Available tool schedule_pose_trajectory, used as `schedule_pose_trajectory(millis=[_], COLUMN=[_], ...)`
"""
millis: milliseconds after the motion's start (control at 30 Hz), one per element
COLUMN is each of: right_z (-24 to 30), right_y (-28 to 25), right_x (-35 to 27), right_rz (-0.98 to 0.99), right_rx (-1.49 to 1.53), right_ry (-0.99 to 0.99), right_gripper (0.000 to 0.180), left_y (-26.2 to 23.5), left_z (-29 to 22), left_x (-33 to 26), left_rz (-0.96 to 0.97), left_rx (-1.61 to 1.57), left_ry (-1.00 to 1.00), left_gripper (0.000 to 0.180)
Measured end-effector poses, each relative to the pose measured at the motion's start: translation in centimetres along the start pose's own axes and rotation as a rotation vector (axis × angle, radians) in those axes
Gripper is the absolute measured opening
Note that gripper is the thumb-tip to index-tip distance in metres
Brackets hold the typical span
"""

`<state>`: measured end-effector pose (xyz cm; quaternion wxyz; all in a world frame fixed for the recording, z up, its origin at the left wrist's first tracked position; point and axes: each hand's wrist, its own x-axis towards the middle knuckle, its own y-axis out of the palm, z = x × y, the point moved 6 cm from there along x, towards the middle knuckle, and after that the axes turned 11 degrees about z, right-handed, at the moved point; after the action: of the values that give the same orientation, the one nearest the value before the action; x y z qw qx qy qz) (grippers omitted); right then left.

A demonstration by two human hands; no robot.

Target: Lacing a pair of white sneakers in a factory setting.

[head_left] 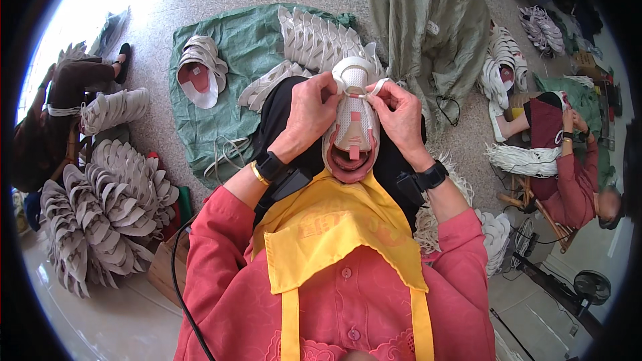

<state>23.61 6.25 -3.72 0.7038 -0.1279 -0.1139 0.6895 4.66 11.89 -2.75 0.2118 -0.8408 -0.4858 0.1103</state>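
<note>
Shoe upper [352, 130], white with pink trim, is resting on the person's lap, toe pointing away. Left hand [309, 112] is closing on its side, while right hand [399, 115] is pinching a white lace [376, 86] beside the toe.

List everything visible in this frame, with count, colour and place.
shoe upper: one, white and pink, on the lap, held by both hands
lace: one, white, at the upper's top
stacked uppers: many, grey-white, floor left
green sack: one, floor ahead, bearing more uppers
grey-green sack: one, upper right
seated co-workers: two, right and far left
yellow apron: one, on the chest
left hand: on the upper's left side
right hand: pinching the lace
</note>
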Motion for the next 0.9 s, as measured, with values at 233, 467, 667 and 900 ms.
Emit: schedule_pose_trajectory(millis=[233, 467, 667, 900], right_z=[-0.7, -0.3, 0.5, 0.7], right_y=[-0.3, -0.6, -0.3, -0.5], right_x=[0.3, 0.0, -0.2, -0.3], right_rz=[-0.008, -0.068, -0.071, -0.018], right_rx=[0.075, -0.052, -0.088, -0.130], right_ry=[0.049, 0.034, 0.027, 0.020], right_gripper=[0.011, 0.016, 0.011, 0.014], left_y=[-0.1, -0.2, -0.2, 0.3], left_z=[-0.1, -0.2, -0.9, -0.8], left_x=[0.1, -0.2, -0.5, -0.5], left_rz=[0.042, -0.056, -0.097, -0.018], left_rx=[0.029, -0.005, 0.073, 0.172], left_ry=[0.007, 0.017, 0.063, 0.131], left_gripper=[0.015, 0.021, 0.021, 0.018])
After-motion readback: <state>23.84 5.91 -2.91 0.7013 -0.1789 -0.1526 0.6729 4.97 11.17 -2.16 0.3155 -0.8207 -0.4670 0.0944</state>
